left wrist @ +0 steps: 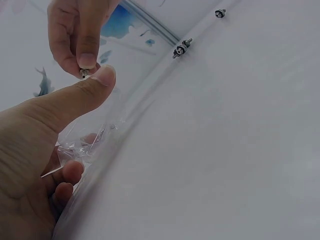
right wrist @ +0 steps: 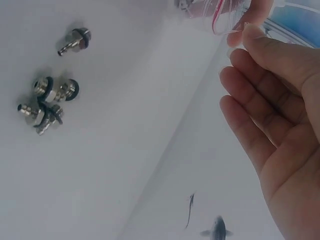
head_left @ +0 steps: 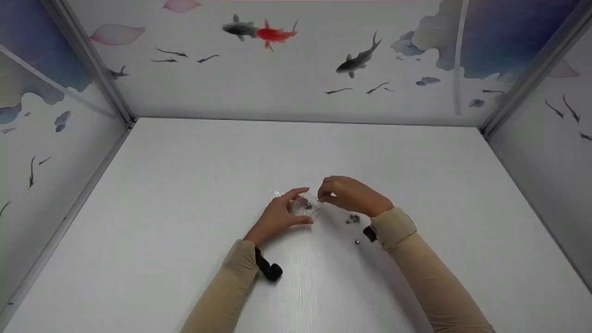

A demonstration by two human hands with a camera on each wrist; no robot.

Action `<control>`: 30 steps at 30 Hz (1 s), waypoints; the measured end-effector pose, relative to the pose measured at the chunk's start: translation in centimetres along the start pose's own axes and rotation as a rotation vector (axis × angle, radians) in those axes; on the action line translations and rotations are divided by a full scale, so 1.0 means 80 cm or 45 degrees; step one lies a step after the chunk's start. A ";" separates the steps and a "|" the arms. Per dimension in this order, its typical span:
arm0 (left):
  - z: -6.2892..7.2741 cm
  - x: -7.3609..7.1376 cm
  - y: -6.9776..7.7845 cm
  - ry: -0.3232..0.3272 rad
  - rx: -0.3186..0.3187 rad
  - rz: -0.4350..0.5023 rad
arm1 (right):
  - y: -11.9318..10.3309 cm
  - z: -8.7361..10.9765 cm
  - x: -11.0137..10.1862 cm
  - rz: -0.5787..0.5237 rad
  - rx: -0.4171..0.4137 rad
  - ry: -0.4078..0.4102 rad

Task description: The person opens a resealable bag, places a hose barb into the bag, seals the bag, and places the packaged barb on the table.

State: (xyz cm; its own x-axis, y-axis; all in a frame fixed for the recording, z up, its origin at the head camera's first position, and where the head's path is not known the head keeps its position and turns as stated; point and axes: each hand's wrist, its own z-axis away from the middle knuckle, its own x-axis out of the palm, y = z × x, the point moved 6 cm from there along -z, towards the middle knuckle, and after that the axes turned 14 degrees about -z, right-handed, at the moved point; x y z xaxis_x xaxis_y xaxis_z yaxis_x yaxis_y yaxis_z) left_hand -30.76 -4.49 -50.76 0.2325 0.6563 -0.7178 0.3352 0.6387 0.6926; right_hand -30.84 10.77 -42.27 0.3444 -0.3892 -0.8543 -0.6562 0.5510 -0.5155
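My left hand (head_left: 275,216) holds a clear plastic zip bag (head_left: 301,206), its thumb spread apart from the fingers that curl at the bag. A small metal piece shows inside the bag in the head view. In the left wrist view my right hand (left wrist: 82,27) pinches a small metal hose fitting (left wrist: 84,74) between thumb and forefinger, just above the left thumb's tip. The right wrist view shows the bag's red zip line (right wrist: 217,16) beside the right fingertips; there the pinched fitting is hidden.
Several metal fittings (head_left: 354,218) with black rings lie bunched on the white table (head_left: 185,259), below the right wrist. One single fitting (head_left: 357,242) lies nearer me. Printed panels (head_left: 286,83) wall the table at the back and both sides.
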 end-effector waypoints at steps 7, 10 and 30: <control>0.000 0.000 0.001 0.006 0.019 0.010 | -0.007 -0.006 0.004 -0.001 -0.049 -0.004; 0.000 0.001 0.001 0.007 0.025 0.007 | -0.009 -0.008 0.005 0.001 -0.065 -0.007; 0.000 -0.001 0.002 0.007 0.040 -0.004 | -0.002 -0.006 0.006 -0.019 -0.055 -0.027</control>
State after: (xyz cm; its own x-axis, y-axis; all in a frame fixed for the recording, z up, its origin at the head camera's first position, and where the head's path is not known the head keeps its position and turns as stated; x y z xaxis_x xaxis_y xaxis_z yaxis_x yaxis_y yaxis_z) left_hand -30.69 -4.45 -50.62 0.2267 0.6566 -0.7194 0.3647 0.6276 0.6878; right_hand -30.87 10.13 -42.57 0.3683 -0.3816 -0.8478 -0.6790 0.5125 -0.5256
